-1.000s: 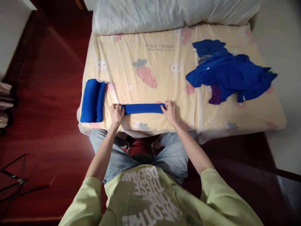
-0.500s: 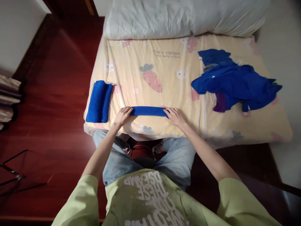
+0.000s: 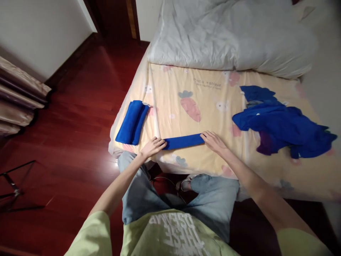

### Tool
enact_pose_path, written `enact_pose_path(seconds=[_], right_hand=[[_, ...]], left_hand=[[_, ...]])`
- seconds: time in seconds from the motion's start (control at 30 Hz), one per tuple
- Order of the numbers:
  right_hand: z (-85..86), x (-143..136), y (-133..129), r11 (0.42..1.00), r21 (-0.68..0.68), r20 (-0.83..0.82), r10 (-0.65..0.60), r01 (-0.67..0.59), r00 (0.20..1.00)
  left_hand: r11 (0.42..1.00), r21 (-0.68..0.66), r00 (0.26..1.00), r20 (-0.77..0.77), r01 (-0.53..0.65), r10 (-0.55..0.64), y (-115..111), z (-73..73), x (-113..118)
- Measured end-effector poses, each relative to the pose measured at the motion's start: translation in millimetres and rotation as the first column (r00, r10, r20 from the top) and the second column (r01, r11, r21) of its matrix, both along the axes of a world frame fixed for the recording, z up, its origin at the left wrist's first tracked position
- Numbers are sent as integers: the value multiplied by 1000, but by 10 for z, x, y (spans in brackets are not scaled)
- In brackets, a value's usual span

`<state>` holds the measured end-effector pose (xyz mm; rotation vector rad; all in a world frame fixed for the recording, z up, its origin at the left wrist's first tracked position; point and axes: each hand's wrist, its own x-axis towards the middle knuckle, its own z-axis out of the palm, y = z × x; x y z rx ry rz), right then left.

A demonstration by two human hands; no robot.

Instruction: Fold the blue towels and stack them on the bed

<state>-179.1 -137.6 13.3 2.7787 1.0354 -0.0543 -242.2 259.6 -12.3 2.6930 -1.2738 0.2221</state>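
Note:
A narrow folded strip of blue cloth lies on the bed near its front edge, its right end a little farther from me than its left. My left hand is closed on the left end, fingers over the top. At the other end my right hand grips the cloth, its fingers curled over the edge. The undersides of both hands are hidden. To the left lie rolled or folded blue cloths, side by side. A loose, crumpled heap of blue cloths with a purple piece spreads out on the right.
The bed has a pale yellow sheet printed with carrots and rabbits. Along its far side lies a grey quilt. A black stand's legs are on the red wood floor at left, with a curtain beyond.
The camera view has swung, so the scene sits farther right and lower. The strip now slants slightly in view, with both hands still at its ends. The other cloths stay in place.

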Motion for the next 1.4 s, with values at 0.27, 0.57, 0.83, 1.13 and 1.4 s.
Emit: enact_pose_path(seconds=[0.27,0.57,0.83,1.13,1.4], right_hand=[[386,1016,1056,957,77,45,277,-280,960],[73,1788,2586,840,266,34,482,-472,876],[-420,1976,2983,854,289,33,442,-432,896],[-655,2061,3011,869,394,-4,326,-298,945],[-585,1908,2939,857,461,-109,312,-230,944]], left_hand=[[992,-126,993,114,-20,34,389,5,-671],[962,-166,970,74,-219,234,816,-137,-782],[945,-127,954,-40,-301,298,916,-413,-669],[939,-152,950,-104,-308,294,884,-514,-589],[913,-168,927,-113,-372,357,847,-510,-657]])
